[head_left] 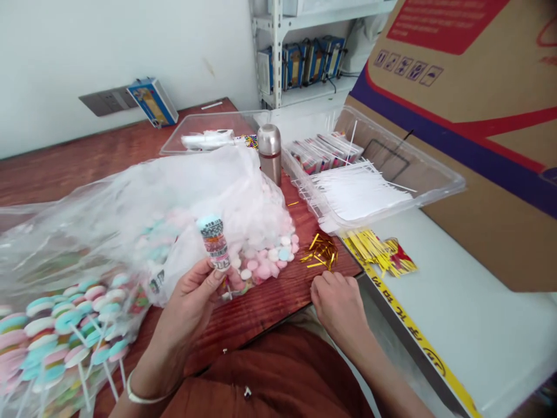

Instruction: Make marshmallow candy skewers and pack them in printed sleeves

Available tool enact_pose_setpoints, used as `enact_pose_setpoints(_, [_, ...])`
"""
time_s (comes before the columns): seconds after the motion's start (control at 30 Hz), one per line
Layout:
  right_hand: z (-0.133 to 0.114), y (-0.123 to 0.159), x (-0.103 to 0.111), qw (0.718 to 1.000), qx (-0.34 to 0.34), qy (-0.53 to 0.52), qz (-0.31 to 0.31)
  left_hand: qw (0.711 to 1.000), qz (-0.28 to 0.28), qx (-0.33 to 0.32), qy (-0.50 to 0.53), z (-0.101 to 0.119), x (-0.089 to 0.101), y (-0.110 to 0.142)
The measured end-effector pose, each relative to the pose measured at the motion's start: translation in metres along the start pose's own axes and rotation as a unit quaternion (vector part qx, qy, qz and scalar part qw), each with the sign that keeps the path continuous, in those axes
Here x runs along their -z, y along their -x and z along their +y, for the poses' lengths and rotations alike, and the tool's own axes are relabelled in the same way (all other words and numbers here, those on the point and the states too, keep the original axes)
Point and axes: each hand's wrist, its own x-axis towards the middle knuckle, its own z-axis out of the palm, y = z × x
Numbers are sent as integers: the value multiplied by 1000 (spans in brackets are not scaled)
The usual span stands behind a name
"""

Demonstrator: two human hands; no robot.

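Observation:
My left hand (191, 302) is closed around the stick of a wrapped lollipop (214, 241), held upright above the table's front edge. My right hand (337, 302) rests knuckles-up on the wooden table (261, 313), fingers curled toward a small pile of gold twist ties (321, 252); whether it pinches one is hidden. Behind the lollipop lies a clear plastic bag of pastel round candies (265, 255). At the far left, a bag holds several finished pastel lollipops (65, 337).
A clear tray (435, 186) at the right holds white sticks (357, 194) and wrapper packs. A steel flask (270, 152) stands behind the bag. More gold ties (378, 249) lie on the white surface. A large cardboard box (478, 104) fills the right.

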Motion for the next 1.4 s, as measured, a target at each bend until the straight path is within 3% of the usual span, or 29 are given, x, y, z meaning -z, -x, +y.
enact_pose_setpoints(0.1, [-5, -2, 0, 1000, -4, -1, 20, 996, 31, -57, -52, 2, 8, 8])
enact_pose_setpoints(0.17, [-7, -3, 6, 998, -17, -19, 50, 979, 72, -107, -156, 9, 15, 14])
enact_pose_setpoints(0.23, [-10, -6, 17, 993, -28, -78, 86, 933, 110, -161, -303, 18, 22, 20])
enact_pose_setpoints(0.3, [-16, -11, 32, 975, -33, -183, 118, 862, 131, -223, -436, 26, 24, 27])
enact_pose_setpoints(0.37, [-29, -17, 48, 935, -28, -326, 138, 795, 129, -284, -521, 30, 22, 31])
enact_pose_setpoints(0.43, [-48, -23, 60, 871, -8, -477, 115, 748, 116, -321, -569, 29, 17, 32])
enact_pose_setpoints(0.5, [-72, -28, 65, 803, 32, -594, 47, 721, 114, -343, -591, 26, 12, 29])
enact_pose_setpoints(0.57, [-96, -33, 63, 753, 59, -655, -14, 705, 130, -360, -597, 23, 9, 25])
enact_pose_setpoints(0.67, [-121, -42, 53, 721, 52, -689, -47, 698, 175, -377, -583, 19, 9, 20])
enact_pose_setpoints(0.77, [-131, -51, 46, 722, 31, -690, -49, 693, 207, -399, -564, 15, 12, 18])
enact_pose_setpoints(0.87, [-134, -56, 43, 728, 12, -684, -42, 704, 200, -403, -550, 14, 15, 18])
enact_pose_setpoints(0.97, [-135, -58, 39, 733, 8, -680, -32, 757, 192, -383, -494, 17, 16, 18])
enact_pose_setpoints(1.0, [-136, -58, 37, 738, 11, -674, -27, 789, 193, -361, -459, 19, 15, 17])
enact_pose_setpoints(1.07, [-137, -61, 32, 753, 21, -658, -10, 879, 189, -273, -342, 22, 11, 15])
enact_pose_setpoints(1.13, [-138, -66, 27, 772, 37, -635, 12, 963, 165, -152, -151, 25, 8, 10])
enact_pose_setpoints(1.17, [-139, -69, 26, 783, 47, -619, 28, 983, 147, -98, -46, 26, 6, 7])
enact_pose_setpoints(1.27, [-140, -78, 28, 809, 71, -578, 79, 979, 108, -16, 170, 25, 4, -1])
enact_pose_setpoints(1.4, [-141, -86, 38, 802, 82, -588, 71, 971, 91, -1, 220, 23, 2, -7])
